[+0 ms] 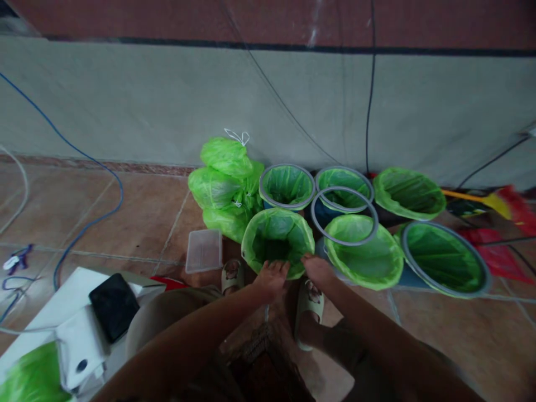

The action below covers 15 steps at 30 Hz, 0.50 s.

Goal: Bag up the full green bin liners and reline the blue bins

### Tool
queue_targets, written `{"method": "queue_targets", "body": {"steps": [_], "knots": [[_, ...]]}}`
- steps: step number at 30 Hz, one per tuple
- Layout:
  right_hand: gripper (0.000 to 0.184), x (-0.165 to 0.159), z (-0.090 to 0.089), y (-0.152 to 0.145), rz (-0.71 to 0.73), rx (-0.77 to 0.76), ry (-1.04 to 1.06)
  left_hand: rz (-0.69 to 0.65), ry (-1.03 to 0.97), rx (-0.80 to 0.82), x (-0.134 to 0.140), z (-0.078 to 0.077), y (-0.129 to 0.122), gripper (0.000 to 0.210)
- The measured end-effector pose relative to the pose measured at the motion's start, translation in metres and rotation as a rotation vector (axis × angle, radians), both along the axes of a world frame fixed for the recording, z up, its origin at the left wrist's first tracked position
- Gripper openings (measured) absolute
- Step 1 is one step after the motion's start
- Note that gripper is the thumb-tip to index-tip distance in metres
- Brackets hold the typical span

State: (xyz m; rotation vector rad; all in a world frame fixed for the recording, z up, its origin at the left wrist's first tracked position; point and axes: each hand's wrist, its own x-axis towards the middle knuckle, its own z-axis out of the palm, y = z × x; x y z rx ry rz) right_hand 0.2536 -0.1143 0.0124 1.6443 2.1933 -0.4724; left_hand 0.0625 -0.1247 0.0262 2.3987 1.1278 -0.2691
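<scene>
A trash bin lined with a light green bag stands just ahead of my feet, its mouth facing up. My left hand is closed on the near edge of this bin liner, fingers hooked over the rim to the inside. At the right side of the same rim, my right hand pinches the liner's edge. The bag is folded outward over the rim, and the bottom inside is dark. A loose grey ring leans on the neighbouring lined bin, across its far edge.
Several more green-lined bins, among them a grey-ringed bin, stand along the wall. Filled green bags are piled at left, near a clear plastic box. A white table holds a black tablet. A blue cable crosses the floor.
</scene>
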Motion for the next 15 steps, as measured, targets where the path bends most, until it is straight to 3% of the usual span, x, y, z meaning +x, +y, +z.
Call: {"method": "queue_targets", "body": {"steps": [2, 4, 6, 8, 11, 15], "knots": [[0.028, 0.003, 0.013, 0.007, -0.027, 0.023, 0.016, 0.016, -0.028, 0.011, -0.002, 0.014, 0.011, 0.065], [0.031, -0.001, 0.023, 0.008, -0.042, 0.029, 0.063, 0.07, 0.019, 0.017, -0.011, 0.027, 0.025, 0.044], [0.033, -0.01, 0.026, 0.003, -0.026, 0.011, 0.131, 0.089, 0.101, -0.017, -0.024, 0.037, 0.035, 0.027], [0.033, -0.022, 0.021, -0.008, 0.02, -0.03, 0.192, 0.075, 0.144, -0.034, -0.035, 0.043, 0.04, 0.024], [0.029, -0.038, 0.007, -0.024, 0.125, -0.069, 0.253, 0.039, 0.151, -0.02, -0.046, 0.043, 0.04, 0.025], [0.029, -0.044, -0.008, -0.033, 0.163, -0.049, 0.223, -0.009, 0.128, 0.014, -0.052, 0.022, 0.04, 0.029]]}}
